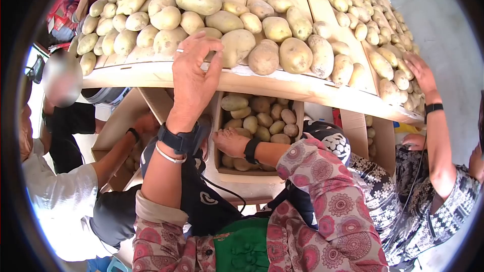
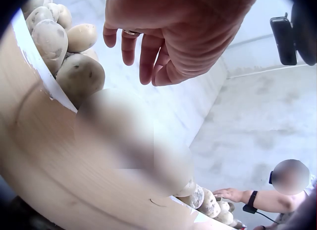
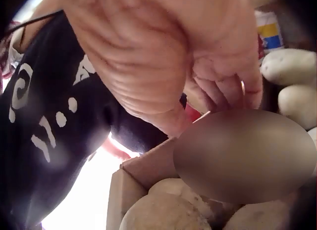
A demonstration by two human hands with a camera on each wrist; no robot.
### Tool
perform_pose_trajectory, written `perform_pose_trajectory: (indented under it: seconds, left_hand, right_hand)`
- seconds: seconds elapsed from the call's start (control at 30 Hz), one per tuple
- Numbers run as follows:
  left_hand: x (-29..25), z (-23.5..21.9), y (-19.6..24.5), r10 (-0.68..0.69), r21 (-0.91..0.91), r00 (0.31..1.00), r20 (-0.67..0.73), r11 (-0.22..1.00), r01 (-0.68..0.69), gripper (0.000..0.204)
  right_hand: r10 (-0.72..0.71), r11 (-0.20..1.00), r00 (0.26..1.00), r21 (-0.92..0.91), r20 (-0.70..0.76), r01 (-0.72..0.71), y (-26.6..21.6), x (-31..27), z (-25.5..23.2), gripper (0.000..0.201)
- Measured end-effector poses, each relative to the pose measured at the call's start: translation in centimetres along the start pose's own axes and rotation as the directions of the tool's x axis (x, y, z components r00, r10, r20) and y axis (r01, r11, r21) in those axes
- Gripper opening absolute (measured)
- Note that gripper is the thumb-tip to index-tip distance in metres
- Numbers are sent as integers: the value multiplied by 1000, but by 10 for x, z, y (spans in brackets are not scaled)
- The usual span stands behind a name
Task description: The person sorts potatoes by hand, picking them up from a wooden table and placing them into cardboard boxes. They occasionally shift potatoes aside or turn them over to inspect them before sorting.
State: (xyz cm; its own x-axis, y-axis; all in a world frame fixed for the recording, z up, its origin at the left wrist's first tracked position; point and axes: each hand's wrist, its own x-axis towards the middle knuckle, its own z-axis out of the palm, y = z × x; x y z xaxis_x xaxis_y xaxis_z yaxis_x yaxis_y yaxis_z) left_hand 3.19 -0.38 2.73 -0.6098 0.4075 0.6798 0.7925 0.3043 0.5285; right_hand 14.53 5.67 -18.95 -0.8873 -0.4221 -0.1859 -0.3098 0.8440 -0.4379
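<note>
In the head view my left hand (image 1: 195, 73) is raised at the table's front edge, fingers bent loosely beside a large potato (image 1: 237, 48). The left wrist view shows this hand (image 2: 168, 42) in the air, holding nothing, with potatoes (image 2: 80, 77) to its left. My right hand (image 1: 231, 142) is at the left side of a cardboard box (image 1: 247, 175) of potatoes (image 1: 263, 120) below the table. From the right wrist, the hand (image 3: 173, 57) has its thumb against the box rim (image 3: 153, 161) and its fingers bent; a blurred patch hides what lies under them.
Many potatoes (image 1: 297, 55) cover the wooden tabletop (image 1: 242, 80). People sit on both sides: one person's arm (image 1: 113, 158) reaches into another box (image 1: 113, 131) at left, and another's hand (image 1: 421, 73) touches potatoes at right. A cable (image 1: 224, 189) hangs below my box.
</note>
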Motion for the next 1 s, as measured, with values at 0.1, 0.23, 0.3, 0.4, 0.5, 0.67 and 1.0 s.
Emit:
perform_pose_trajectory:
  seconds: [0.1,0.23,0.3,0.4,0.5,0.67,1.0]
  left_hand:
    - [-1,-8,-4,-5,4,1000,-10,1000,5,14]
    - [-1,-15,-9,-6,-7,999,-33,1000,6,14]
    - [-2,-15,-8,-32,4,999,-29,999,32,15]
    - [0,-13,-8,-20,26,1000,-18,999,21,16]
    - [4,-8,-6,-10,-31,999,-41,999,9,13]
    - [9,-2,-6,-1,-56,997,-76,998,-3,14]
    - [11,8,-6,-23,-36,996,-87,999,20,15]
  right_hand:
    - [95,960,995,-265,1,-92,3,-4,3,32]
    - [89,934,996,-346,-23,-91,7,-6,2,33]
    - [89,912,989,-390,-118,-128,9,-4,8,30]
    - [3,960,997,-277,-81,-26,18,-5,-3,31]
    - [57,975,994,-209,-90,-75,15,-12,-18,33]
    - [-22,988,993,148,-118,40,3,-51,-119,37]
    - [394,185,510,610,-765,771,102,-198,-297,49]
